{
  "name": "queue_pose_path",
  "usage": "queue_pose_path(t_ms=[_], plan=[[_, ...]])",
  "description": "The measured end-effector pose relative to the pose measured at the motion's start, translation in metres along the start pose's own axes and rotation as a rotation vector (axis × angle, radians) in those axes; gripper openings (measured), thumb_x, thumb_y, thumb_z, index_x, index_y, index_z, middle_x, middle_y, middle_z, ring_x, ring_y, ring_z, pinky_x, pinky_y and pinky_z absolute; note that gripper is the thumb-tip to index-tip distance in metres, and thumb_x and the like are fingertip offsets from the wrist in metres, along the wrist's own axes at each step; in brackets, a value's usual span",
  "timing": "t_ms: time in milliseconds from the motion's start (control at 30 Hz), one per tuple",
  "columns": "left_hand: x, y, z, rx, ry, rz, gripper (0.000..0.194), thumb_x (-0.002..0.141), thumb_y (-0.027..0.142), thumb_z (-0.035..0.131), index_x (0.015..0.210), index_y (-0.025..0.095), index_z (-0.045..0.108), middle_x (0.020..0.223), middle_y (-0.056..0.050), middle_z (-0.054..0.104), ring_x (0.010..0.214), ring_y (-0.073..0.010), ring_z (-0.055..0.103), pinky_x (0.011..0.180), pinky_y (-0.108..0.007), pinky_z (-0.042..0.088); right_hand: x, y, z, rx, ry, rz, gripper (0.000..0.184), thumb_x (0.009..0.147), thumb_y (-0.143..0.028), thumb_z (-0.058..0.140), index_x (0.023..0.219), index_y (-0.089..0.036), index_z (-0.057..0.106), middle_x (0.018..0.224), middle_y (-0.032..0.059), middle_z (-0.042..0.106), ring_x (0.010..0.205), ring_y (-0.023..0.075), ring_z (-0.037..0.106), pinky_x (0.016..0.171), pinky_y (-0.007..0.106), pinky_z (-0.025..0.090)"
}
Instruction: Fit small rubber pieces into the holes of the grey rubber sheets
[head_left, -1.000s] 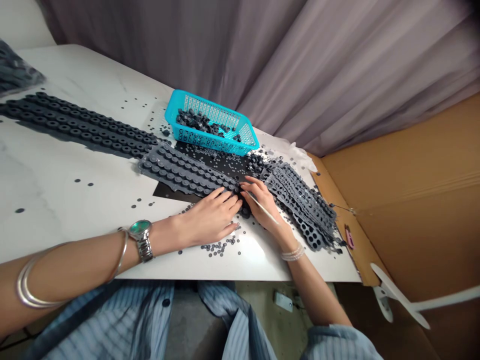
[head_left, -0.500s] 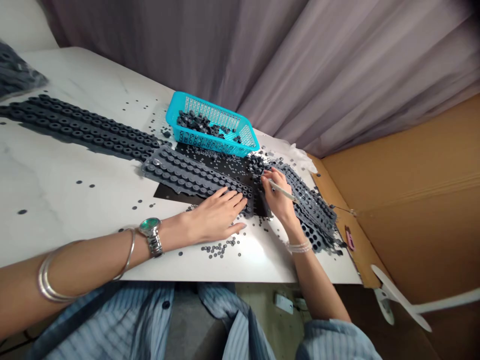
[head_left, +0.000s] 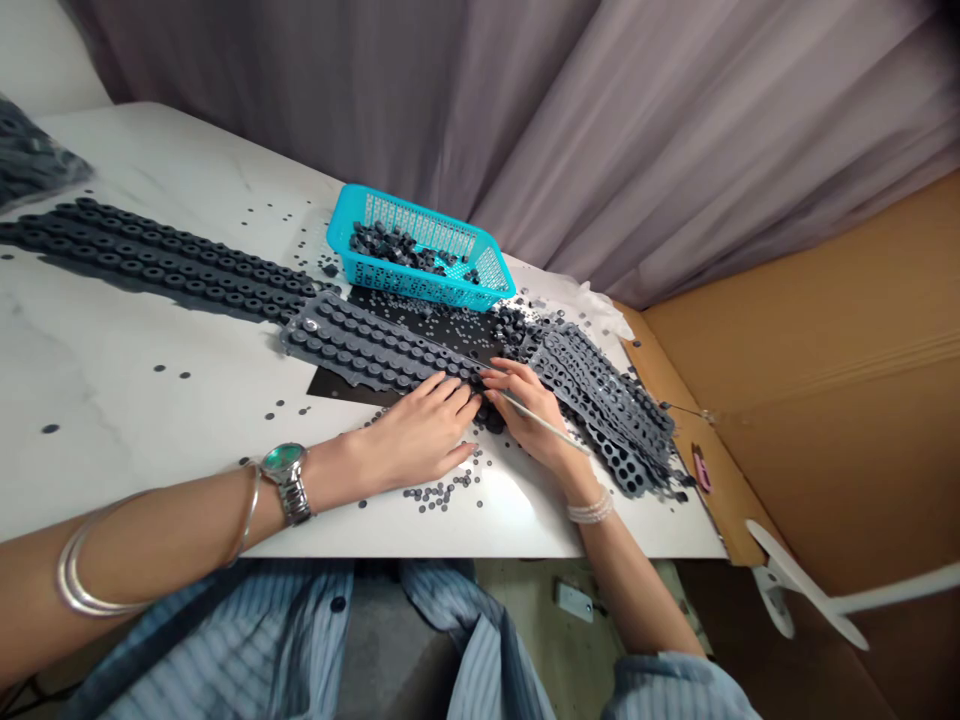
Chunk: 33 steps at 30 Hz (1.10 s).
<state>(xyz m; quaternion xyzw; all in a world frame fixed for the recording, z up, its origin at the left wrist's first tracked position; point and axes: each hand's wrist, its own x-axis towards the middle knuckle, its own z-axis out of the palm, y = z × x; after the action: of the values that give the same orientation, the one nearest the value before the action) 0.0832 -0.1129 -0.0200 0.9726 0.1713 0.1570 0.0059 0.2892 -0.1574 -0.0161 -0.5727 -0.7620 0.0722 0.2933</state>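
Note:
My left hand (head_left: 424, 430) lies flat, fingers stretched out, its fingertips on the near right part of a dark grey rubber sheet (head_left: 360, 350) with rows of round raised pieces. Close beside it, my right hand (head_left: 529, 415) is closed around a thin pale pen-like stick (head_left: 544, 422), whose tip is hidden by the fingers at the sheet's right end. Part of a black mat (head_left: 341, 387) shows under the sheet. Right of my right hand, several punched grey sheets (head_left: 607, 390) full of holes lie in a pile.
Behind the sheet stands a turquoise basket (head_left: 420, 292) holding small black rubber pieces. Another long ribbed sheet (head_left: 165, 260) stretches left. Small dark discs (head_left: 442, 492) are scattered over the white table (head_left: 150, 430). A pink cutter (head_left: 700, 468) lies on cardboard at the right, near a plastic bag.
My right hand has moved left with the stick, from beside the punched sheets to the right end of the rubber sheet. My left hand has shifted slightly left.

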Motion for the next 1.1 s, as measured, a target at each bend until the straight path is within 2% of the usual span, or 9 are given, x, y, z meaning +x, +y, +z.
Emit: queue_pose_path(t_ms=[400, 533, 667, 800, 933, 1100], plan=[[0.000, 0.000, 0.001, 0.012, -0.002, 0.003, 0.048, 0.096, 0.041, 0.043, 0.129, 0.007, 0.051, 0.126, -0.018, 0.060, 0.124, -0.0295, 0.049, 0.108, -0.044, 0.031, 0.001, 0.004, 0.005, -0.071, -0.020, -0.046, 0.020, 0.097, -0.032, 0.047, 0.106, -0.026, 0.064, 0.123, 0.0094, 0.064, 0.125, 0.0239, 0.055, 0.102, 0.046, 0.051], [0.000, 0.000, 0.002, -0.010, -0.009, 0.006, 0.051, 0.096, 0.042, 0.042, 0.130, 0.005, 0.050, 0.128, -0.019, 0.059, 0.125, -0.0305, 0.048, 0.109, -0.045, 0.030, 0.005, 0.007, 0.011, -0.147, 0.010, -0.098, 0.019, 0.097, -0.031, 0.045, 0.104, -0.026, 0.062, 0.118, 0.0082, 0.068, 0.131, 0.0253, 0.049, 0.103, 0.049, 0.047], [0.003, -0.001, 0.003, -0.048, 0.001, 0.001, 0.053, 0.094, 0.044, 0.044, 0.131, 0.006, 0.050, 0.128, -0.018, 0.059, 0.125, -0.0298, 0.048, 0.109, -0.044, 0.030, 0.010, 0.011, 0.006, -0.225, 0.140, -0.042, 0.020, 0.098, -0.029, 0.040, 0.103, -0.026, 0.059, 0.118, 0.0099, 0.067, 0.136, 0.0273, 0.042, 0.109, 0.055, 0.038], [0.007, -0.001, 0.004, -0.095, -0.010, -0.007, 0.054, 0.094, 0.044, 0.046, 0.132, 0.006, 0.049, 0.129, -0.018, 0.058, 0.126, -0.0291, 0.048, 0.110, -0.044, 0.031, 0.010, 0.025, -0.006, -0.232, 0.327, 0.112, 0.018, 0.097, -0.031, 0.042, 0.098, -0.023, 0.058, 0.111, 0.0125, 0.068, 0.136, 0.0287, 0.039, 0.108, 0.057, 0.038], [0.008, 0.001, 0.003, -0.086, -0.006, -0.020, 0.053, 0.096, 0.043, 0.043, 0.134, 0.007, 0.048, 0.133, -0.017, 0.056, 0.129, -0.0290, 0.046, 0.111, -0.043, 0.029, 0.006, 0.035, -0.011, -0.183, 0.307, 0.209, 0.018, 0.095, -0.034, 0.048, 0.089, -0.022, 0.061, 0.108, 0.0109, 0.069, 0.131, 0.0298, 0.044, 0.106, 0.057, 0.040], [0.004, 0.004, 0.000, -0.011, 0.003, -0.059, 0.048, 0.096, 0.037, 0.043, 0.131, 0.006, 0.050, 0.132, -0.018, 0.056, 0.127, -0.0301, 0.046, 0.110, -0.045, 0.029, 0.011, 0.022, -0.003, -0.045, 0.238, 0.088, 0.018, 0.096, -0.035, 0.050, 0.095, -0.025, 0.064, 0.116, 0.0071, 0.068, 0.131, 0.0249, 0.046, 0.106, 0.050, 0.044]])
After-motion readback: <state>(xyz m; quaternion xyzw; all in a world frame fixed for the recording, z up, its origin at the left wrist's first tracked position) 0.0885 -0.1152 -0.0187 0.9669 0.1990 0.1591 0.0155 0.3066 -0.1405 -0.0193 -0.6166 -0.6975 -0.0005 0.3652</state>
